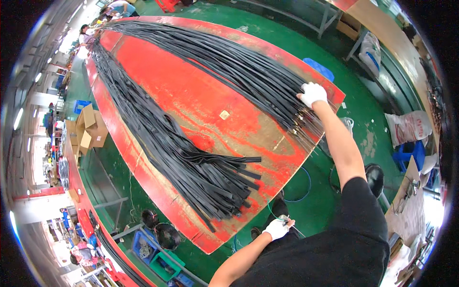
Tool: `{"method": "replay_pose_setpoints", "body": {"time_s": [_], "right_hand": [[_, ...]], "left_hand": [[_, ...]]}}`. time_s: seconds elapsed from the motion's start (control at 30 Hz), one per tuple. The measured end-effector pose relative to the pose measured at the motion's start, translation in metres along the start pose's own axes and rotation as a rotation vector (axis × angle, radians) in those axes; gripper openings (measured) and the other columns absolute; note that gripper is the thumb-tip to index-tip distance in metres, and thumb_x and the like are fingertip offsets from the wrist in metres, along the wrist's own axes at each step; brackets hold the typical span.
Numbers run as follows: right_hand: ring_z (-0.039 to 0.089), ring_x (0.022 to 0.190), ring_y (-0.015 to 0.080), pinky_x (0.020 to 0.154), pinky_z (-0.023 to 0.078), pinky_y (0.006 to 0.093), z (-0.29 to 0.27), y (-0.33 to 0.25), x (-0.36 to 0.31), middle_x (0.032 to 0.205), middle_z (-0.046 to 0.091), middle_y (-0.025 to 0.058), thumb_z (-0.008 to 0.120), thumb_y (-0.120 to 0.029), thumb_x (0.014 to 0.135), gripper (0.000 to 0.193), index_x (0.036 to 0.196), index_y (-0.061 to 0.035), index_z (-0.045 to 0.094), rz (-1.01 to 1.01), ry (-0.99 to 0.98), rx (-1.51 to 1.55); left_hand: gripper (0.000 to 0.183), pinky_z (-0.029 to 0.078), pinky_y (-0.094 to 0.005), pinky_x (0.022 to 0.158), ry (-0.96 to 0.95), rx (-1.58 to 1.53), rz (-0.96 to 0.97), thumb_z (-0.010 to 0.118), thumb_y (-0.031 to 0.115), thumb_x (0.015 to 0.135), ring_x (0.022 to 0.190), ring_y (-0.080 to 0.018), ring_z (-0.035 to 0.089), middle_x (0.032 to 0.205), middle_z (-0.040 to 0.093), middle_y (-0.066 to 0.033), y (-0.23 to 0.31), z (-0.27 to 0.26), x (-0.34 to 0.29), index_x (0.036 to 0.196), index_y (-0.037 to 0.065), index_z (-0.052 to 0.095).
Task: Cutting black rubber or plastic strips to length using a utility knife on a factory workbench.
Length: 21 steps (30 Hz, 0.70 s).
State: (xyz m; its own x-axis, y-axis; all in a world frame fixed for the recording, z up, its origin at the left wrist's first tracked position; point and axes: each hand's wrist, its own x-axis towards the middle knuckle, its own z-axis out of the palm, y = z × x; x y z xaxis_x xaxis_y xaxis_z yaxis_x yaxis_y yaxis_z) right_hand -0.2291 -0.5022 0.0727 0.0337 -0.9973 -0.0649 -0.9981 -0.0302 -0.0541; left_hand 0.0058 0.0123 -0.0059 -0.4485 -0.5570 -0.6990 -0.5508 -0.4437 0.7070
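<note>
Apparently touches with the nearer right hand [313, 94] the black strand bundle [244, 68], stretched lengthwise away forward-left from that hand; cannot tell whether gripping. Holds a thin tool [285, 219] in the curled left hand [277, 229], well apart.

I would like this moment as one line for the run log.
right hand: on right black bundle, near end | left hand: holding small object, kind unclear | left black bundle: lying on red table
</note>
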Motion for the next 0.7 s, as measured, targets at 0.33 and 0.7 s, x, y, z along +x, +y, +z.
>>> {"method": "replay_pose_setpoints", "body": {"time_s": [0.33,0.7], "right_hand": [[0.074,0.097,0.0331,0.088,0.058,0.0438,-0.005,-0.164,-0.378,0.101,0.077,0.0145,0.071,-0.043,0.094,0.037,0.106,-0.0091,0.078,-0.761,-1.009,0.684],[0.072,0.104,0.0206,0.088,0.06,0.0361,-0.012,-0.199,-0.595,0.119,0.072,0.0099,0.08,-0.014,0.09,0.031,0.12,-0.0062,0.077,-0.456,-0.513,0.852]], "left_hand": [[0.049,0.053,-0.0477,0.087,-0.042,0.03,0.127,0.058,0.052,0.106,0.101,-0.0392,0.071,0.104,0.074,-0.0216,-0.003,-0.016,-0.051,0.11,0.005,0.071],[0.017,0.058,-0.0447,0.087,0.177,0.2,0.471,0.063,0.022,0.095,0.094,-0.0346,0.072,0.095,0.075,-0.014,-0.102,0.019,-0.132,0.095,0.01,0.075]]}}
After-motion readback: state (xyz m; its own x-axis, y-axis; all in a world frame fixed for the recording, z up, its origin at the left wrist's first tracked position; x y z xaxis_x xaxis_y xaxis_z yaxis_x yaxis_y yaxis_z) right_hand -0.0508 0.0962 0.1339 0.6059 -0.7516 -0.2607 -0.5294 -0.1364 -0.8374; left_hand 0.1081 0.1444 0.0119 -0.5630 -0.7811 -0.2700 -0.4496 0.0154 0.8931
